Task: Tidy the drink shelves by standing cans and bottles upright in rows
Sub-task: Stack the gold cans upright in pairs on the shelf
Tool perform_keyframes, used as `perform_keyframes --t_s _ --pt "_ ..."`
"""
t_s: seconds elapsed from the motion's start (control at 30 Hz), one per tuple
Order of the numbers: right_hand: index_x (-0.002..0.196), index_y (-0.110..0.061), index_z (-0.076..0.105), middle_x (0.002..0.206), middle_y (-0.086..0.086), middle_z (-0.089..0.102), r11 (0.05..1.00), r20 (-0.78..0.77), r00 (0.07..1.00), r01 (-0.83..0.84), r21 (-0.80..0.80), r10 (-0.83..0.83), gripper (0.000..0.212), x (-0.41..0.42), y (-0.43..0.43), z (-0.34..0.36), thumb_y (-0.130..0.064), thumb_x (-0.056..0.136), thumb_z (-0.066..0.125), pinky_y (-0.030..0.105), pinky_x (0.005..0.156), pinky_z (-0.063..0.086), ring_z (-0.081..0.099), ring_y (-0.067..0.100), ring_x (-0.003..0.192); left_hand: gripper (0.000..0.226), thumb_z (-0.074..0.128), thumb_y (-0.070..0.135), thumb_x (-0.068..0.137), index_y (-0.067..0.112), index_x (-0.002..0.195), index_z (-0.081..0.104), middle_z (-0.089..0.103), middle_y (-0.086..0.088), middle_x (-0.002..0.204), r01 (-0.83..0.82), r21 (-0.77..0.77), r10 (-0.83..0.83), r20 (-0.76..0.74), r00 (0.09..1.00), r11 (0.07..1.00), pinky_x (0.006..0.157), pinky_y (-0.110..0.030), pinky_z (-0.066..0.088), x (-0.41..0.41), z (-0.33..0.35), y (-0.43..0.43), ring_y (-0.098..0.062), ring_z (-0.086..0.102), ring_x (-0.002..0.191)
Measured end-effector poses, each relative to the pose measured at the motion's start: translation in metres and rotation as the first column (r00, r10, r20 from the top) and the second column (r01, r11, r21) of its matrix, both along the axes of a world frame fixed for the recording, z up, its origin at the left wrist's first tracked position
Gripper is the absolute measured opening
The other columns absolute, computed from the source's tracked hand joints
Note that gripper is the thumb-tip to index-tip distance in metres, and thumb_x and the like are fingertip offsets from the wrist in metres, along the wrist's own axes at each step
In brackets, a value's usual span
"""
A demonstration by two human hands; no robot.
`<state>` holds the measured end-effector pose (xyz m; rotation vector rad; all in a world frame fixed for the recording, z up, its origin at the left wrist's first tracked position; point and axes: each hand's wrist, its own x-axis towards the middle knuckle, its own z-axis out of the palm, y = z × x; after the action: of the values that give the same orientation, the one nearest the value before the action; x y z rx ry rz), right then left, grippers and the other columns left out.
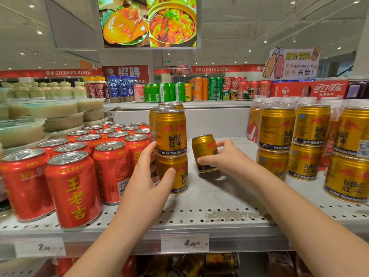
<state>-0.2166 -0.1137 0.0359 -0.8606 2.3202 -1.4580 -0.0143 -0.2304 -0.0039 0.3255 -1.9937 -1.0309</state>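
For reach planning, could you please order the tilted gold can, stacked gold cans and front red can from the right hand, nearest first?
1. Tilted gold can: held by the right hand.
2. Stacked gold cans: just left.
3. Front red can: far left.

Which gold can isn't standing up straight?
The lone gold can held by the right hand; it leans, while the other gold cans stand upright in stacks.

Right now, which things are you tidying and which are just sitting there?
In the job: left hand, gold can stack, right hand, tilted gold can, shelf.
Just there: red cans, price tag, food screen.
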Motion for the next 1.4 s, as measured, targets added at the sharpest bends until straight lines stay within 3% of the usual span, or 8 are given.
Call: perform_keyframes --t_s 0.3,0.43,0.53,0.73,0.9,1.07,1.2,1.4 --pt "0.139 -0.019 0.027 0.132 0.008 0.045 0.967 -0.374 0.921 0.184 0.177 -0.107 0.096 0.013 -0.018 -0.018 -0.060 0.070 0.079 0.044 0.095 0.051 0.053 0.027 0.117 0.065 0.065 0.032 0.097 0.052 0.148 0.032 0.051 0.038 0.133 -0.013 -0.005 0.013 0.017 1.000 1.000 0.088 -0.009 0.043 -0.001 0.001 0.000 0.020 0.048 0.120" --pt "0.145 -0.020 0.024 0.133 0.009 0.046 0.970 -0.263 0.963 0.113 0.215 -0.054 0.100 0.006 -0.016 -0.011 -0.063 0.071 0.076 0.044 0.096 0.051 0.054 0.027 0.116 0.062 0.070 0.031 0.094 0.048 0.145 0.039 0.054 0.031 0.127 -0.024 0.033 0.022 0.051 0.998 0.999 0.084 -0.008 0.045 -0.002 0.002 -0.001 0.024 0.050 0.111" --pt "0.142 -0.024 0.034 0.113 -0.001 0.060 0.976 -0.153 0.986 -0.027 0.216 0.061 0.086 -0.001 -0.001 -0.006 -0.052 0.074 0.078 0.031 0.072 0.053 0.062 0.016 0.097 0.053 0.075 0.035 0.089 0.042 0.134 0.048 0.061 0.028 0.118 -0.039 0.060 0.034 0.083 0.996 0.997 0.073 0.002 0.044 -0.004 0.002 -0.001 0.026 0.054 0.101" --pt "0.143 -0.026 0.043 0.097 -0.006 0.069 0.994 -0.223 0.974 -0.016 0.105 0.039 0.068 -0.002 0.009 -0.016 -0.039 0.084 0.075 0.027 0.062 0.047 0.066 0.009 0.082 0.055 0.079 0.046 0.083 0.041 0.130 0.050 0.066 0.029 0.111 -0.062 -0.014 0.063 0.152 0.986 0.998 0.078 -0.010 0.046 -0.014 0.010 0.007 0.018 0.059 0.098" --pt "0.142 -0.023 0.039 0.104 0.000 0.065 0.995 -0.259 0.965 0.058 0.080 -0.035 0.063 0.007 0.014 -0.014 -0.048 0.090 0.064 0.040 0.082 0.055 0.065 0.017 0.091 0.053 0.076 0.048 0.085 0.043 0.133 0.053 0.063 0.025 0.124 -0.001 -0.060 0.012 0.187 0.982 0.998 0.086 -0.011 0.049 -0.025 0.013 0.016 0.011 0.060 0.109" --pt "0.113 -0.037 0.054 0.093 -0.017 0.064 0.989 -0.294 0.956 -0.041 -0.145 -0.003 0.017 0.029 0.032 -0.016 -0.031 0.097 0.055 0.022 0.063 0.052 0.064 0.000 0.078 0.056 0.077 0.041 0.088 0.039 0.138 0.053 0.065 0.021 0.129 0.070 -0.002 -0.068 0.198 0.978 0.998 0.105 -0.037 0.051 -0.037 0.018 0.023 0.002 0.060 0.118" --pt "0.116 -0.040 0.049 0.097 -0.024 0.061 0.980 -0.315 0.944 -0.145 -0.137 0.095 0.027 0.040 0.043 -0.017 -0.029 0.094 0.060 0.026 0.076 0.057 0.063 -0.006 0.082 0.068 0.079 0.042 0.085 0.029 0.142 0.044 0.063 0.017 0.130 0.030 0.046 -0.039 0.196 0.980 0.998 0.106 -0.039 0.050 -0.045 0.018 0.025 0.000 0.060 0.120" --pt "0.132 -0.028 0.052 0.118 -0.009 0.060 0.994 -0.311 0.945 -0.111 -0.018 0.100 0.043 0.024 0.048 -0.027 -0.036 0.092 0.065 0.031 0.089 0.053 0.061 0.004 0.097 0.062 0.071 0.053 0.087 0.035 0.143 0.051 0.056 0.013 0.133 -0.082 -0.183 0.121 0.219 0.968 0.980 0.100 -0.033 0.052 -0.045 0.014 0.026 -0.002 0.059 0.114"
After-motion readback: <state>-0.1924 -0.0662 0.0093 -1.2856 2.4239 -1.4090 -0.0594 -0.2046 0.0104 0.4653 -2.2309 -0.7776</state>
